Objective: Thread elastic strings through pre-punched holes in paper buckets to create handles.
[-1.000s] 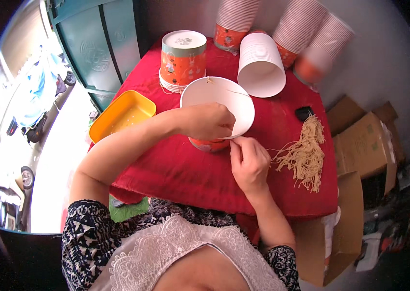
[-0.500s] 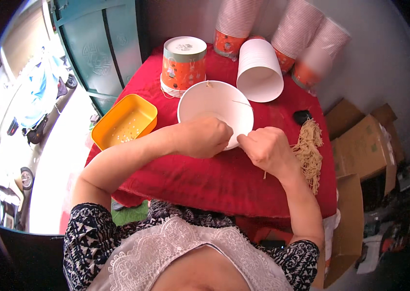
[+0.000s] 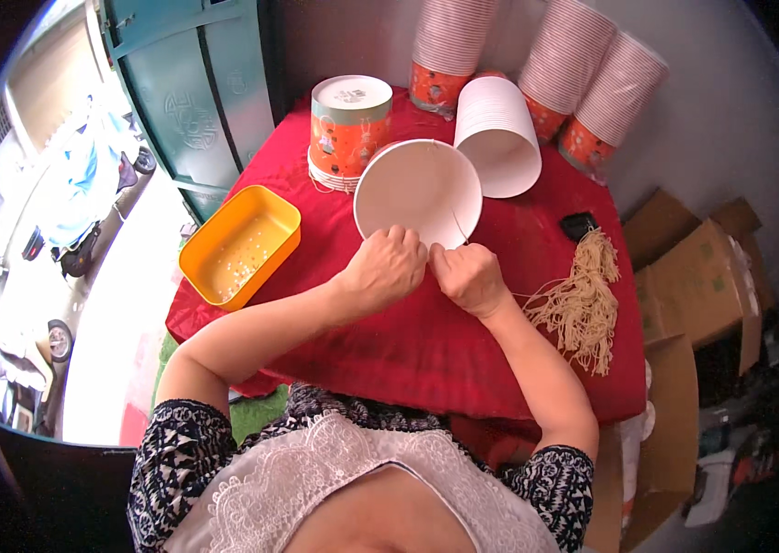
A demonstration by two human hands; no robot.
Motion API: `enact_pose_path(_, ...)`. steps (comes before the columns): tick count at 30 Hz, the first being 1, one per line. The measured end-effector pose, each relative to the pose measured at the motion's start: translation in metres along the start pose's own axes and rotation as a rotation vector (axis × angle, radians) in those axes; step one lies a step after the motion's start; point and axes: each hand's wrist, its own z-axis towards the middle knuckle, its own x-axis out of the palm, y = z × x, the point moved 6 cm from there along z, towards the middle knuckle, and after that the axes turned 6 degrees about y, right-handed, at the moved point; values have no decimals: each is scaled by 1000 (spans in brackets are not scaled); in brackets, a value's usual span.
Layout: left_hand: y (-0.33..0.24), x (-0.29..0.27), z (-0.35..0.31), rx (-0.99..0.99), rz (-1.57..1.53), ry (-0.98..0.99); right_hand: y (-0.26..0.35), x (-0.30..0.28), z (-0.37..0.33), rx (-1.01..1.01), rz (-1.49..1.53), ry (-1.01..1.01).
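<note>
A white-lined paper bucket (image 3: 413,180) stands tilted toward me near the middle of the table, its mouth facing me. At its near rim my left hand (image 3: 385,264) is closed, thumb side against the right hand. My right hand (image 3: 470,279) pinches at the same rim, and a thin string (image 3: 460,227) rises from its fingers inside the bucket. The fingertips of both hands are partly hidden. To the right lies a bundle of beige strings (image 3: 588,304) with a black tie (image 3: 578,225), loose strands spreading toward my right hand.
An upside-down orange bucket stack (image 3: 350,134) stands behind left; a white stack (image 3: 500,138) lies on its side. Wrapped bucket stacks (image 3: 569,55) lean on the wall. A yellow tray (image 3: 265,263) holding small white bits sits left on the red cloth (image 3: 334,355). Cardboard boxes (image 3: 698,276) stand right.
Both hands have drawn together at the bucket's near rim, the right moving left. The bucket has tipped more toward me, and the strings at the right have spread out.
</note>
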Motion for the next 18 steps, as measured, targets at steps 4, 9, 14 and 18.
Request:
enact_pose_path(4,-10,15,-2,24,8,34,6,14,-8,107,107,283)
enact_pose_path(9,-17,37,-2,84,-48,-78,15,26,-14,239,148,543)
enact_pose_path(14,-7,42,9,12,-505,119,-4,22,-19,350,323,478)
enact_pose_path(18,-4,37,12,-86,-603,7,-5,23,-21,403,427,387)
